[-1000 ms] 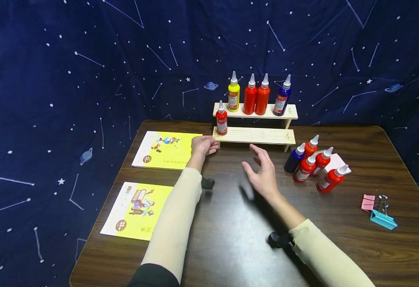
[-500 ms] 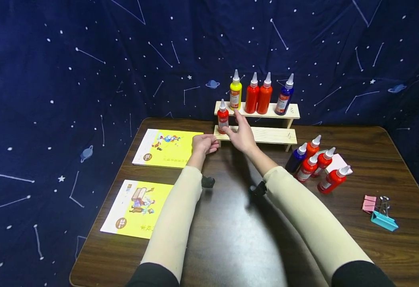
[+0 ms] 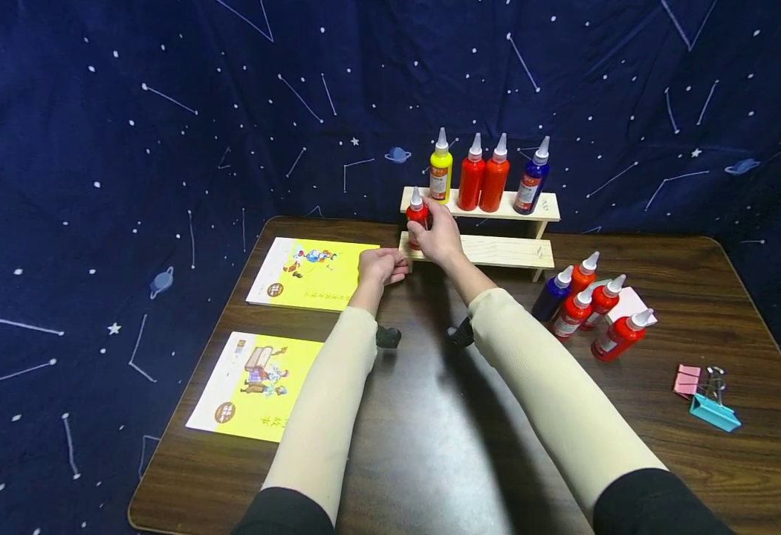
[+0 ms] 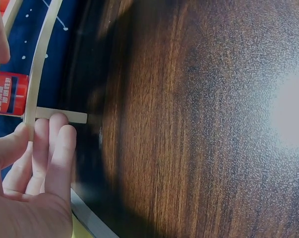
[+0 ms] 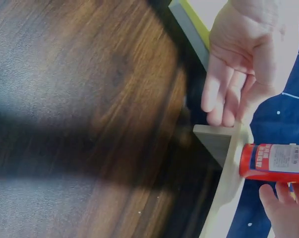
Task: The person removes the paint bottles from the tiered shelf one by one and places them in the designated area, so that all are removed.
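My left hand holds the left end of the wooden two-step rack, thumb on one side of the lower board and fingers on the other, as the left wrist view shows. On that board stands a red paint bottle, upright with a white nozzle. My right hand is at its right side, thumb and index finger spread; in the head view they cover part of the bottle. Both wrist views show a small gap between the nearest finger and the bottle. Whether its other fingers touch the bottle is unclear.
On the upper board stand a yellow bottle, two red-orange bottles and a blue bottle. More bottles, a pink pad and binder clips lie right. Two yellow booklets lie left.
My right hand has moved left and up from over the middle of the table to the red bottle on the lower board. My left hand keeps its place on the rack.
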Available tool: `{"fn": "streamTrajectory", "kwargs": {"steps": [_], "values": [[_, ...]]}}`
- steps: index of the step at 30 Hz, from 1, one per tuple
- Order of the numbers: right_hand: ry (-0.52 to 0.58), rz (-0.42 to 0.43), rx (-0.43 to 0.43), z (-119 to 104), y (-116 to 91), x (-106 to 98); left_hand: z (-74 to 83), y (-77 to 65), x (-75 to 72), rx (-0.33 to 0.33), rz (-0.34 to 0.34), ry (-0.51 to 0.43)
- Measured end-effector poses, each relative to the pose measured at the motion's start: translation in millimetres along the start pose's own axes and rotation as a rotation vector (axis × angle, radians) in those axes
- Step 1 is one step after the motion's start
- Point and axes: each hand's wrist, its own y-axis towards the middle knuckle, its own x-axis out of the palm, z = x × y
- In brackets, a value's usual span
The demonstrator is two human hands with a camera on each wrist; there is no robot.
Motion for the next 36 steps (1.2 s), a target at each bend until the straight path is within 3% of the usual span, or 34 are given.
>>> {"fn": "streamTrajectory", "kwargs": {"steps": [3, 9, 14, 19, 23, 27, 32, 36], "values": [[0.034, 0.032, -0.003, 3, -4, 1, -0.6, 0.8, -0.1, -0.002, 0.010, 0.006], [0.240, 0.124, -0.047, 14, -22, 4, -1.3, 2.3, 1.0, 0.000, 0.021, -0.002], [0.392, 0.166, -0.050, 20, -55, -4, -0.9, 0.7, 0.9, -0.006, 0.011, -0.009], [0.468, 0.218, -0.069, 15, -101, -32, -0.7, -1.3, -0.2, 0.011, -0.001, -0.025], [0.456, 0.251, -0.078, 9, -144, -59, -1.6, -0.4, -1.4, -0.004, 0.005, -0.013], [0.390, 0.286, -0.075, 22, -180, -78, -2.6, 1.9, -2.3, -0.013, 0.014, -0.008], [0.233, 0.389, -0.071, 63, -212, -95, -1.8, 2.3, -1.1, -0.003, -0.004, -0.023], [0.117, 0.480, 0.001, 96, -232, -108, -0.1, 2.4, -0.5, -0.004, -0.019, -0.022]]}}
